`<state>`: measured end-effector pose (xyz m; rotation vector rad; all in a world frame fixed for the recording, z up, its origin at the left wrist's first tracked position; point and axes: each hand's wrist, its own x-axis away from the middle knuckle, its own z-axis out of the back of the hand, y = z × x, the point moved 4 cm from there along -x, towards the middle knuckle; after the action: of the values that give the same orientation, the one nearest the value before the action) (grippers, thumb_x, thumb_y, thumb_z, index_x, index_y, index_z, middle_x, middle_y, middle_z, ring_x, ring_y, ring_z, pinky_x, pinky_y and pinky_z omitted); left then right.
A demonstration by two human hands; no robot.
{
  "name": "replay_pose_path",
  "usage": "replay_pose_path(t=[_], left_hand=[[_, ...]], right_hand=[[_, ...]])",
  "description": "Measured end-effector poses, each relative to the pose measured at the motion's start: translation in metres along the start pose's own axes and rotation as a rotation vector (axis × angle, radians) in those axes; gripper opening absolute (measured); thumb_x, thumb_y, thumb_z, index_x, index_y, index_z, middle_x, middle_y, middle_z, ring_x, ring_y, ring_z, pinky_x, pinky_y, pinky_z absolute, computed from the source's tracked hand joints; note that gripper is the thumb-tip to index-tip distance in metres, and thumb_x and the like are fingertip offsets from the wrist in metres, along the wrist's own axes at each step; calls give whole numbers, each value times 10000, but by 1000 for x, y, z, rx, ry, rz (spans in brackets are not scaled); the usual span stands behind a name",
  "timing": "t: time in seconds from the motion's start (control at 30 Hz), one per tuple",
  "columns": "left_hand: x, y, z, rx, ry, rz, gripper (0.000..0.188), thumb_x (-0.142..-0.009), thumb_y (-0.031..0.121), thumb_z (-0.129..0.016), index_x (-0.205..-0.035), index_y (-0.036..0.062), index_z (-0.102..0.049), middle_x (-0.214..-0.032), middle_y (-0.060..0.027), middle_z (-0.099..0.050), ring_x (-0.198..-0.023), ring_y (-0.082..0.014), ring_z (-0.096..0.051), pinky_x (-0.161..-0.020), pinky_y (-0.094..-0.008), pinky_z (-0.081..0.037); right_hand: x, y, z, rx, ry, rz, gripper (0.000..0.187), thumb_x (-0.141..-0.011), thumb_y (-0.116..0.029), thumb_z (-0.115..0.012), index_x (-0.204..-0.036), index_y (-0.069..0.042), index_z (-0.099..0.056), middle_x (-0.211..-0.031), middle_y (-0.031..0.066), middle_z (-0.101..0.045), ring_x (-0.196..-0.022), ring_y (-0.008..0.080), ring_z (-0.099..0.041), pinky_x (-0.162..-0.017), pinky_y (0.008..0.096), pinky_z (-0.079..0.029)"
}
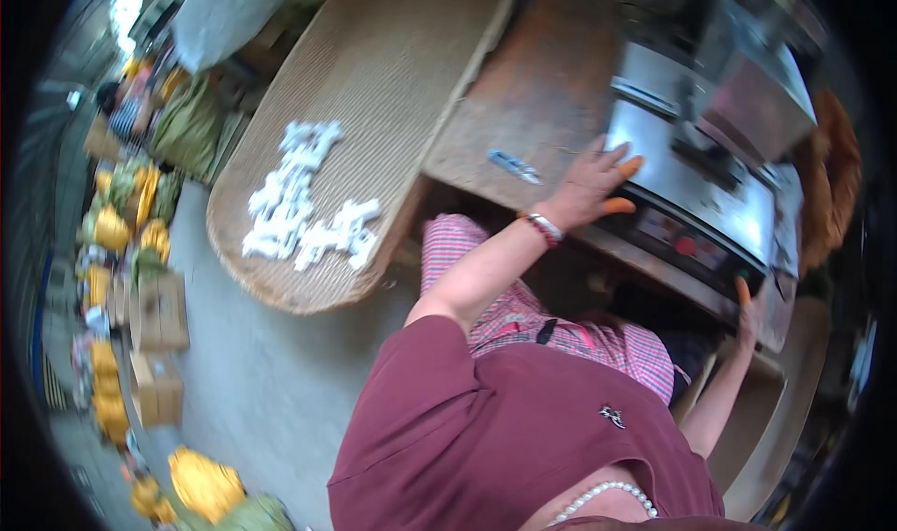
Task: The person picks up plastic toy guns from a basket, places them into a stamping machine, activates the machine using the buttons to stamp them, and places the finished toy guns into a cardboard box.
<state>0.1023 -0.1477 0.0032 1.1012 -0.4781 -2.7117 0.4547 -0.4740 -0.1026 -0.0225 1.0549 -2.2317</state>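
My left hand (590, 187) rests with spread fingers at the left front edge of a metal-topped tabletop machine (696, 171), holding nothing. Orange finger covers show on its fingertips. At the machine's front right corner is my right hand (747, 318), an orange-covered finger stretched up along the edge; its other fingers are partly hidden. A red round button (685, 246) sits on the machine's front panel between the hands. Left of my left hand, a small blue-handled cutting tool (514, 166) lies on the wooden table (533, 82).
A long woven tray (374, 73) holds several clustered white pieces (290, 199). A slanted clear-sided metal box (757, 96) rises behind the machine. Cardboard boxes (157, 311) and yellow bags (206, 482) line the floor at left. Farther back sits another person (129, 115).
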Motion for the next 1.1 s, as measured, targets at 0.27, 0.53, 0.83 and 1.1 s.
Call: replay_pose_path(t=[0.27,0.53,0.83,1.1], left_hand=[[251,-206,209,-676,-247,1064,257,-772,24,-561,-1023,23,-615,-946,-182,-656,-931,-356,-616,-842,-444,-470],[298,-248,240,-485,96,831,463,-724,153,-733,-1133,45,-545,-1022,-153,-621,-935,-287,-605,-818,-417,-484],[-23,-70,55,940,307,996,327,-898,386,-591,-969,75,-518,-887,-78,-580,-699,-158,-618,-440,-259,-476],[-28,21,5,80,66,151,488,-849,109,-650,-1301,23,-487,-1214,-182,-515,-1121,-329,-493,-960,-378,-398]], right_hand=[[7,-55,12,-235,-218,-70,675,-850,-345,-658,-1361,16,-404,-1310,126,-485,-1203,227,-442,-1034,322,-300],[8,-75,19,-305,52,98,615,-911,-205,-589,-1425,-21,-306,-1370,131,-421,-1300,224,-362,-1066,310,-254],[-80,-207,-52,-142,28,463,341,-941,-176,-447,-1251,-55,-522,-1276,138,-532,-1233,301,-451,-1108,377,-239],[-129,-211,-71,-16,307,490,261,-834,-134,-615,-1083,-81,-559,-1062,158,-580,-1038,357,-530,-997,450,-357]])
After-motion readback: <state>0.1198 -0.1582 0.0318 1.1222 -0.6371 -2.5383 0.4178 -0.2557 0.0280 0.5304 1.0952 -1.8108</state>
